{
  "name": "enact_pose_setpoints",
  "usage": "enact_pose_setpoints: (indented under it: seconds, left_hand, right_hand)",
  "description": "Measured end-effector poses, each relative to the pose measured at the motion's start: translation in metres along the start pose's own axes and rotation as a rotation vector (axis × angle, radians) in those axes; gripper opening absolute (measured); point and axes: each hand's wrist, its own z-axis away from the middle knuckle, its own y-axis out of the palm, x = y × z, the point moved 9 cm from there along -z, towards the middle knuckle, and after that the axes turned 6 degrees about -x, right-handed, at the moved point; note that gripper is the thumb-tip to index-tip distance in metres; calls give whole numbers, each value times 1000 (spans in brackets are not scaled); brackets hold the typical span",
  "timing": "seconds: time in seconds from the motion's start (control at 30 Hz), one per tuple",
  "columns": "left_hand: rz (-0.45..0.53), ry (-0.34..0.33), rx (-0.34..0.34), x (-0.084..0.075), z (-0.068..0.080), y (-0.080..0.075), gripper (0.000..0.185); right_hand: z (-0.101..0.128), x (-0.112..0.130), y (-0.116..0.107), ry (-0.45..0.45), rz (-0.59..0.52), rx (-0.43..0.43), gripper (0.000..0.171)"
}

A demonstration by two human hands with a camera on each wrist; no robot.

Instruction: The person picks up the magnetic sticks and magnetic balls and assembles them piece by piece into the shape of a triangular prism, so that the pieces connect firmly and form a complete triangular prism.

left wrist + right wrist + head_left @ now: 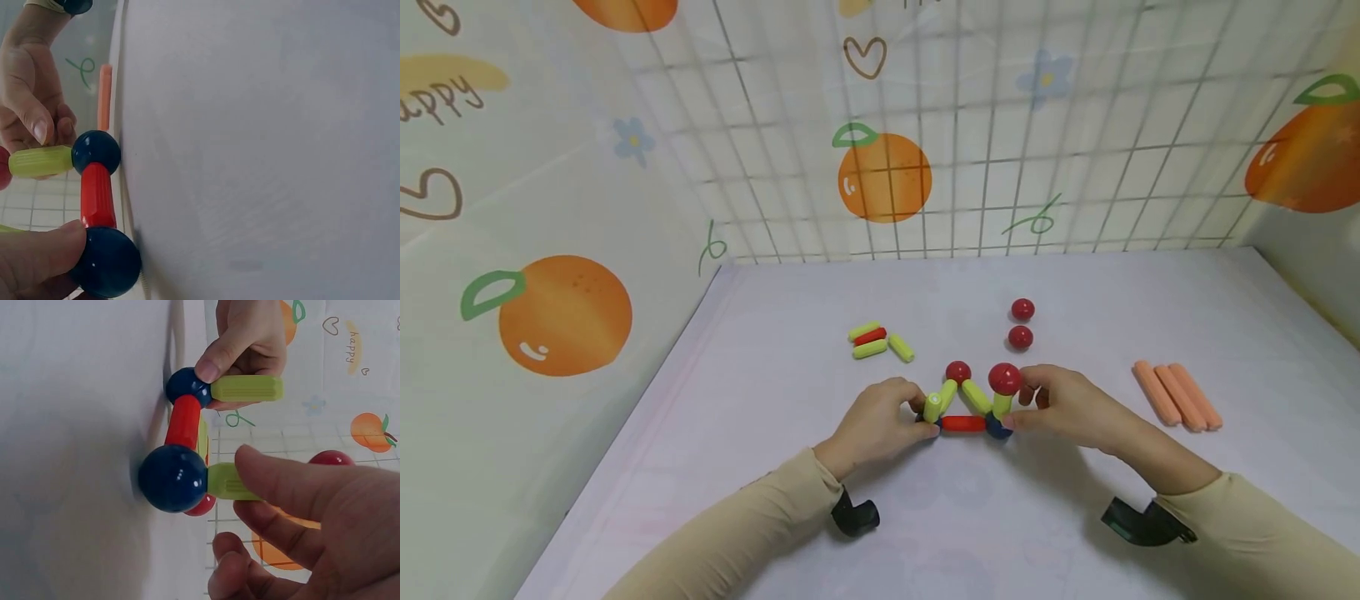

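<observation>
Between the hands sits a small model of sticks and balls. Its front red stick (pixel 964 423) joins a left blue ball (pixel 106 262) and a right blue ball (pixel 173 478). Two slanting yellow-green sticks (pixel 976 397) lead back to a red ball (pixel 958 372). My left hand (pixel 880 417) pinches the left blue ball, from which a bare yellow-green stick (pixel 247 388) rises. The right hand (pixel 1071 408) holds the right upright yellow-green stick (pixel 222 480) between thumb and index finger, its other fingers loosely bent. A red ball (pixel 1004 378) tops that stick.
Behind the model lie loose yellow-green sticks (pixel 870 349) and a red stick (pixel 870 336). Two red balls (pixel 1020 337) rest farther back. To the right are 3 orange sticks (pixel 1157 393) side by side. A patterned curtain (pixel 790 167) hangs behind the table.
</observation>
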Motion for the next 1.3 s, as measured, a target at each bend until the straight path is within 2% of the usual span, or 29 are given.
enact_pose_setpoints:
  seconds: [0.13, 0.33, 0.53, 0.83, 1.03, 1.17, 1.3]
  left_hand:
    - [24, -3, -18, 3, 1, -1, 15]
    - [68, -21, -39, 4, 2, -3, 13]
    - [88, -60, -42, 4, 2, -3, 16]
    - [122, -105, -30, 3, 3, 1, 17]
    - [127, -87, -4, -3, 6, 5, 14]
    - [127, -80, 4, -4, 7, 7, 10]
    - [113, -70, -4, -5, 6, 7, 9]
  right_hand:
    - [-2, -2, 4, 19, -2, 3, 32]
    - [-4, -6, 12, 38, 66, -6, 39]
    - [-11, -4, 10, -8, 115, -49, 29]
    - [-26, -9, 10, -8, 100, -41, 26]
    - [-31, -12, 7, -4, 93, -48, 32]
    - [-33, -16, -2, -1, 86, -51, 36]
    - [-43, -29, -26, 32, 85, -122, 46]
